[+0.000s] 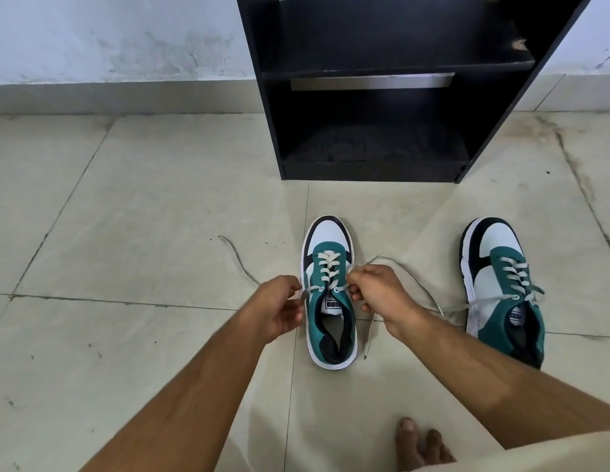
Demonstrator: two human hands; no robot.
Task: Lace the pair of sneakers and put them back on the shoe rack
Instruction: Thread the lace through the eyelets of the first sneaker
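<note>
While each hand's grip, left hand (279,306) and right hand (376,291), pinches the lace (237,256), fingertips stay hidden.

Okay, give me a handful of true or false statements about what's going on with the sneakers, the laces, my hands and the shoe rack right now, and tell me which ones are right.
1. Both sneakers are on the floor, not on the shoe rack. True.
2. The left hand and the right hand each pinch a lace end of the middle sneaker. True.
3. The other sneaker has no lace at all. False: its lace is threaded through the eyelets, with loose ends trailing.
4. The lower shelf of the rack holds a pair of shoes. False: no shoes are visible on it.
5. Both sneakers point their toes toward the rack. True.
</note>
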